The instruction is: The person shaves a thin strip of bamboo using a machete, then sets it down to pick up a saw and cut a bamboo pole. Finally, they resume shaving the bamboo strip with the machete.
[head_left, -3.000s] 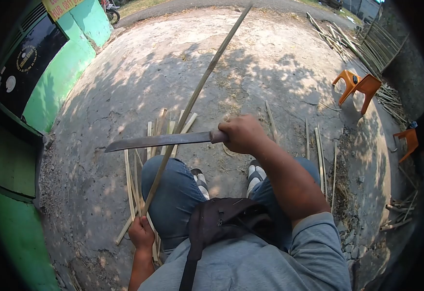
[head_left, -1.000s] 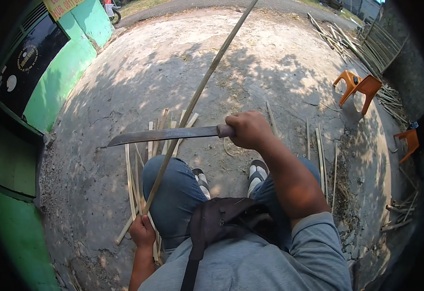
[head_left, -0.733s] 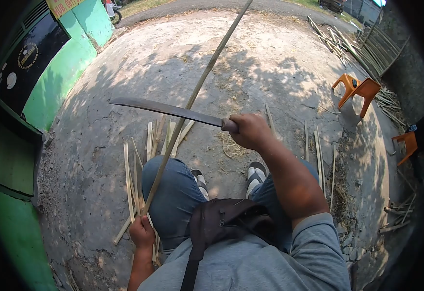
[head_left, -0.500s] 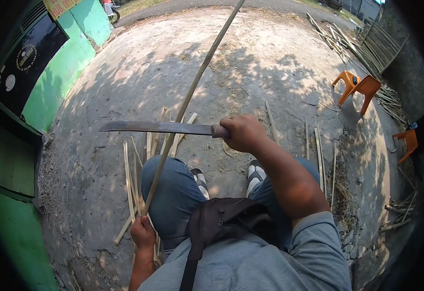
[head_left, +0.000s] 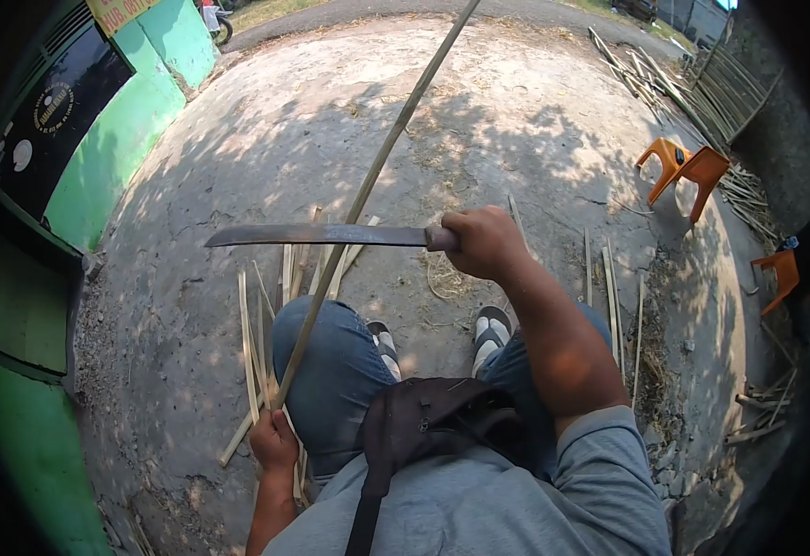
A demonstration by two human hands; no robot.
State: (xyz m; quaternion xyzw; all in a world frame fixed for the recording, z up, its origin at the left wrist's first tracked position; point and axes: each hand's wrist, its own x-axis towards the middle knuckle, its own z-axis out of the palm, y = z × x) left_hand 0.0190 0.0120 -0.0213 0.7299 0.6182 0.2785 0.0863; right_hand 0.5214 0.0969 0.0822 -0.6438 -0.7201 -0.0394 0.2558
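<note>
Bag [head_left: 423, 417], black, one, worn in front over a grey shirt [head_left: 479, 510]; contents hidden.
Left hand [head_left: 275, 443], one: fingers curled closed around the lower end of a long bamboo strip [head_left: 377, 169], beside the left knee [head_left: 326, 343].
Bamboo strip, one: slanting up and away, far end reaching the top edge of view.
Right hand [head_left: 484, 243], one: fingers wrapped closed around the handle of a machete [head_left: 275, 235], ahead of the knees.
Machete, one: blade roughly level, tip to the left, crossing over the bamboo strip; contact cannot be told.
Sandals [head_left: 493, 324], two, worn over patterned socks.
Ground [head_left: 183, 324]: grey, cracked, shade-dappled, with scattered debris.
Loose strips [head_left: 246, 334], several, overlapping around the left leg; count unclear.
Slim strips [head_left: 609, 292], about four, by the right leg.
Orange chair [head_left: 704, 176], one, small dark object [head_left: 679, 156] on it.
Second orange seat [head_left: 778, 280], partly hidden.
Green wall [head_left: 113, 176], at left, with one yellow sign [head_left: 120, 11].
Bamboo pile [head_left: 641, 79], far right, beside a slatted panel [head_left: 727, 93].
Road [head_left: 349, 28], one, across the far edge.
</note>
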